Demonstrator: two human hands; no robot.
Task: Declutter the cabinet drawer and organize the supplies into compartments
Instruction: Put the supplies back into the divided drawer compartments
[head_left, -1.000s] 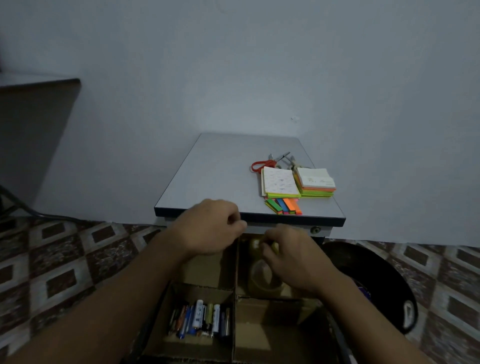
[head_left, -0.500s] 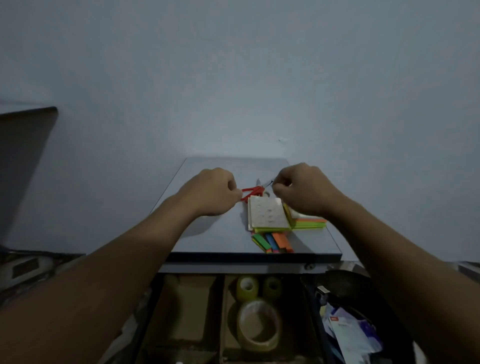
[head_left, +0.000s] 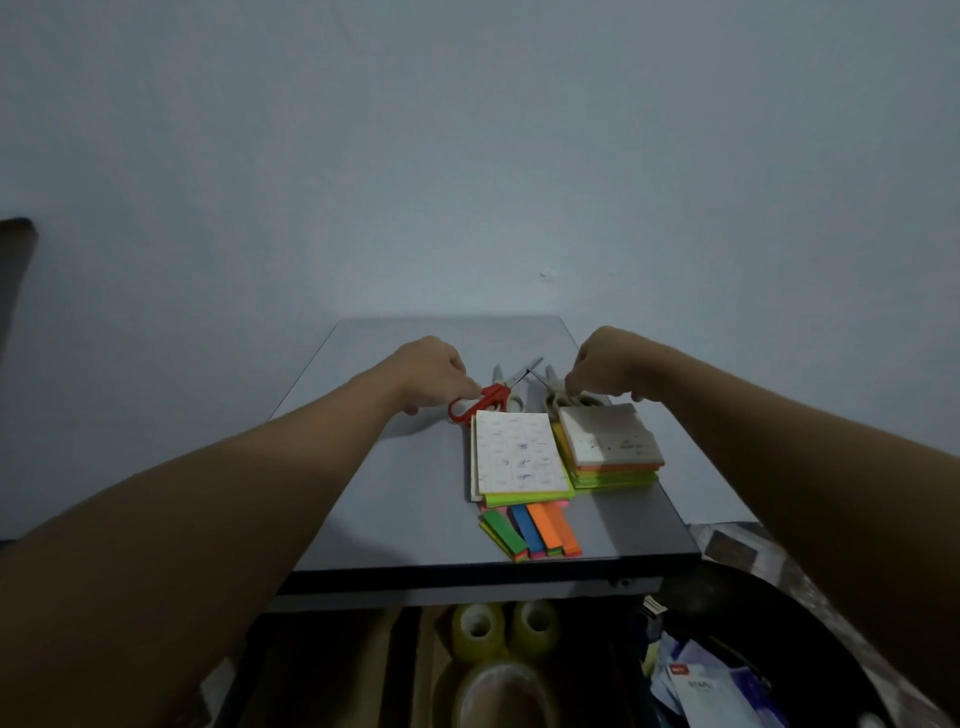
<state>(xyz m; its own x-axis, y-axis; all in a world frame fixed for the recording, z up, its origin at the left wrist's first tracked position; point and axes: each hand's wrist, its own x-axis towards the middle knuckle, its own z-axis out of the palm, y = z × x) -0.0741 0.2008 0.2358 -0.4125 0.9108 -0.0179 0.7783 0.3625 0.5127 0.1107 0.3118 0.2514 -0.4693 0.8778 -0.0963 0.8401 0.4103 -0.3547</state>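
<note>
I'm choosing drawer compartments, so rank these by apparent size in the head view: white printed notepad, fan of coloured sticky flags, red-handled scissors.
1. White printed notepad.
2. Fan of coloured sticky flags and red-handled scissors: similar length, scissors lie farther back, unranked.

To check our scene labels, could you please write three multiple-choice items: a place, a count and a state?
1. The red scissors lie: A on the floor; B on the cabinet top; C on a shelf.
2. Tape rolls in the drawer: A one; B three; C five.
3. Left hand and right hand: A lie flat; B hold tape; C each grip scissors.
Answers: 1 B, just beyond the notepads. 2 B, two small rolls, one large roll. 3 C, fingers curl on the red and the pale scissors.
</note>
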